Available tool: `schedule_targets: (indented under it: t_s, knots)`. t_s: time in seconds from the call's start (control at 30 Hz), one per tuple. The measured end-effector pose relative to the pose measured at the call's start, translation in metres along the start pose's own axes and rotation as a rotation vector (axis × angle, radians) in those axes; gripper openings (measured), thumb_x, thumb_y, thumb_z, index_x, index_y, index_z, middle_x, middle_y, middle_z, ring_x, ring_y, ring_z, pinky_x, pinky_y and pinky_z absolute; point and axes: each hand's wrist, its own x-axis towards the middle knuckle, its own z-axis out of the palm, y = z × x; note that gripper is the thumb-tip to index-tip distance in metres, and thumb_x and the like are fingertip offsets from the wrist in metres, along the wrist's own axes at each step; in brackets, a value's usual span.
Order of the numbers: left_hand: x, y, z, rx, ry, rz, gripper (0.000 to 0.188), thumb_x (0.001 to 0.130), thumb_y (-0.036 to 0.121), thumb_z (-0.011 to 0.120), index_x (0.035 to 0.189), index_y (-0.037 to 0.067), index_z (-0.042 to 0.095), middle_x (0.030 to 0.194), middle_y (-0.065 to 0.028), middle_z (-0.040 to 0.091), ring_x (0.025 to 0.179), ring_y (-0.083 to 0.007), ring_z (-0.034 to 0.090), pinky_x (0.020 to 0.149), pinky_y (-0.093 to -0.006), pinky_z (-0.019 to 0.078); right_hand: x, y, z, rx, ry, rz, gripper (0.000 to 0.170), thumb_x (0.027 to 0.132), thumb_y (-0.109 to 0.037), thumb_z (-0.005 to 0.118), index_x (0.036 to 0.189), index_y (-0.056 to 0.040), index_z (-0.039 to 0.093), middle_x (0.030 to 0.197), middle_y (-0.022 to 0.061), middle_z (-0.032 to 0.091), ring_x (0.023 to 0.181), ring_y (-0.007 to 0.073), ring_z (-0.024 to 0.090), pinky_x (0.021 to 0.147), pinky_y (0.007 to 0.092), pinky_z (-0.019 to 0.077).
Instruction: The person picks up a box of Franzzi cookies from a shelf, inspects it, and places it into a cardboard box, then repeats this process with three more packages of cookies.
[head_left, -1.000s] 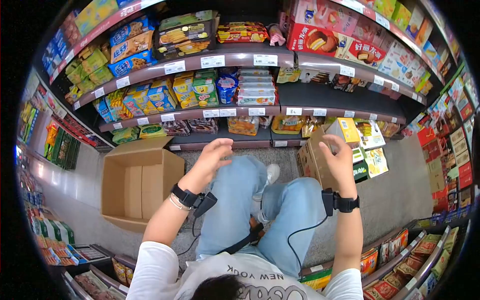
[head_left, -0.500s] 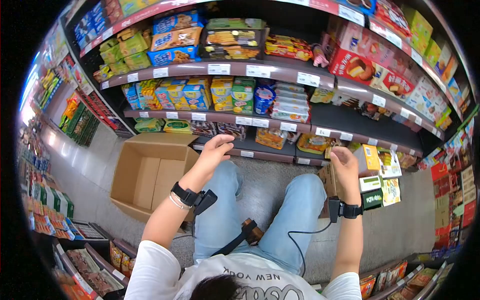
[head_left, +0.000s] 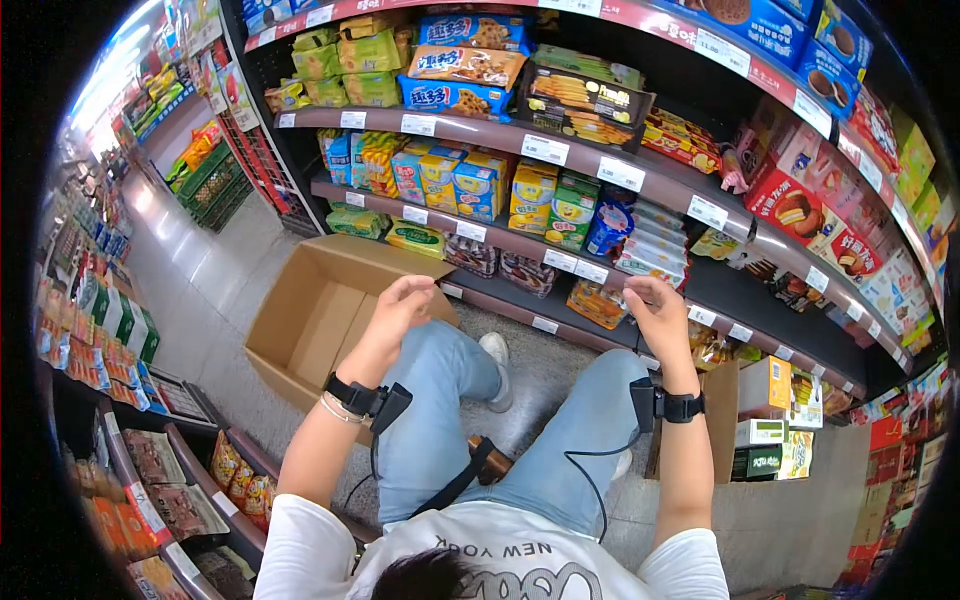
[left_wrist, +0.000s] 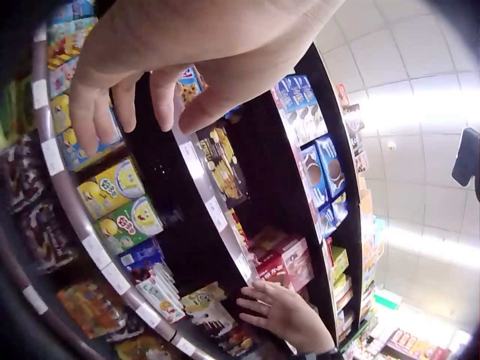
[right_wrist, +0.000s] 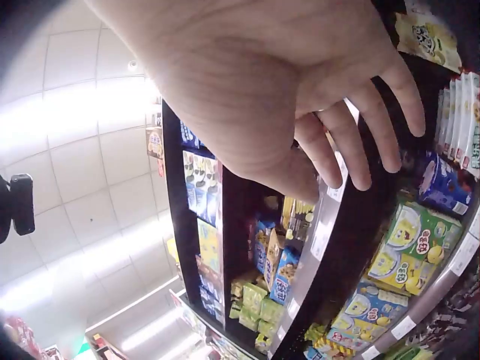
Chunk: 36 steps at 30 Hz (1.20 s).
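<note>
My left hand is raised in front of the shelves with relaxed, slightly bent fingers and nothing in it. In the head view it overlaps the near right side of an open cardboard box. My right hand is held up over the right knee, also holding nothing. Its fingertips overlap the lower shelf edge, near orange snack packs. In the right wrist view its fingers are spread loosely before the shelves. Small yellow and green boxes stand on a shelf below the left fingers in the left wrist view.
A second cardboard box stands at the right, with packaged goods beside it. Blue cookie packs and red pie boxes fill upper shelves. Another shelf of snack bags lies behind on the left. Cables hang from both wrist cameras.
The head view has turned left, so shelves and boxes have shifted right and down. Both hands stay raised and empty; the right has shifted a little left, and its fingers look less curled.
</note>
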Motion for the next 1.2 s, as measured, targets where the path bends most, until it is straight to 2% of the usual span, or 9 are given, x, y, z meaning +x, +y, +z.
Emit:
schedule_targets:
  t_s: [0.17, 0.4, 0.47, 0.57, 0.87, 1.07, 1.2]
  knots:
    - [0.004, -0.007, -0.003, -0.027, 0.048, -0.02, 0.024, 0.088, 0.018, 0.055, 0.11, 0.01, 0.057, 0.104, 0.0003, 0.056, 0.099, -0.0124, 0.051, 0.083, -0.0329, 0.0435, -0.012, 0.002, -0.009, 0.006, 0.001, 0.053, 0.018, 0.083, -0.014, 0.065, 0.096, -0.0007, 0.064, 0.09, 0.0085, 0.068, 0.087, 0.016, 0.065, 0.076, 0.0289, 0.048]
    - [0.021, -0.014, 0.032, -0.023, -0.055, -0.063, 0.024, 0.087, 0.016, 0.055, 0.111, 0.01, 0.057, 0.104, 0.0001, 0.056, 0.099, -0.0123, 0.052, 0.083, -0.0324, 0.0437, -0.044, 0.017, -0.05, 0.026, 0.115, 0.11, 0.017, 0.085, -0.012, 0.063, 0.096, 0.0003, 0.063, 0.092, 0.0077, 0.067, 0.086, 0.0151, 0.064, 0.079, 0.0287, 0.049]
    - [0.028, -0.016, 0.045, -0.021, -0.089, -0.064, 0.025, 0.087, 0.016, 0.055, 0.111, 0.01, 0.056, 0.103, 0.0002, 0.056, 0.099, -0.0121, 0.052, 0.083, -0.0321, 0.0436, -0.05, 0.029, -0.061, 0.064, 0.152, 0.132, 0.019, 0.085, -0.011, 0.061, 0.101, -0.0001, 0.062, 0.095, 0.0088, 0.067, 0.09, 0.0158, 0.063, 0.08, 0.0295, 0.0488]
    - [0.033, -0.013, 0.066, -0.009, -0.115, -0.084, 0.023, 0.089, 0.015, 0.053, 0.11, 0.01, 0.056, 0.113, -0.0015, 0.055, 0.106, -0.0171, 0.052, 0.087, -0.0342, 0.0445, -0.056, 0.04, -0.078, 0.129, 0.223, 0.116, 0.021, 0.086, -0.008, 0.059, 0.106, -0.0003, 0.059, 0.097, 0.0095, 0.066, 0.094, 0.016, 0.062, 0.083, 0.0297, 0.048]
    - [0.047, -0.001, 0.109, 0.005, -0.157, -0.016, 0.028, 0.087, 0.015, 0.055, 0.114, 0.01, 0.052, 0.116, -0.0026, 0.053, 0.101, -0.0145, 0.053, 0.083, -0.0312, 0.0448, -0.045, 0.034, -0.118, 0.124, 0.378, 0.088, 0.022, 0.087, -0.003, 0.057, 0.109, 0.0012, 0.056, 0.104, 0.0094, 0.063, 0.098, 0.0152, 0.059, 0.086, 0.0269, 0.0458]
    - [0.059, 0.01, 0.125, -0.121, 0.012, 0.231, 0.026, 0.087, 0.011, 0.054, 0.113, 0.011, 0.052, 0.114, -0.0022, 0.052, 0.099, -0.0138, 0.054, 0.081, -0.0294, 0.0453, -0.025, 0.019, -0.112, 0.162, 0.456, 0.047, 0.02, 0.088, -0.003, 0.057, 0.107, 0.0006, 0.057, 0.103, 0.0091, 0.063, 0.098, 0.0146, 0.059, 0.084, 0.0257, 0.0469]
    - [0.07, 0.021, 0.123, -0.199, -0.011, 0.289, 0.026, 0.086, 0.006, 0.054, 0.112, 0.008, 0.051, 0.112, -0.0034, 0.052, 0.098, -0.0143, 0.054, 0.08, -0.0294, 0.0463, -0.011, 0.008, -0.099, 0.135, 0.467, 0.015, 0.018, 0.089, -0.004, 0.057, 0.106, 0.0008, 0.057, 0.102, 0.0087, 0.063, 0.099, 0.0145, 0.059, 0.087, 0.0259, 0.0452]
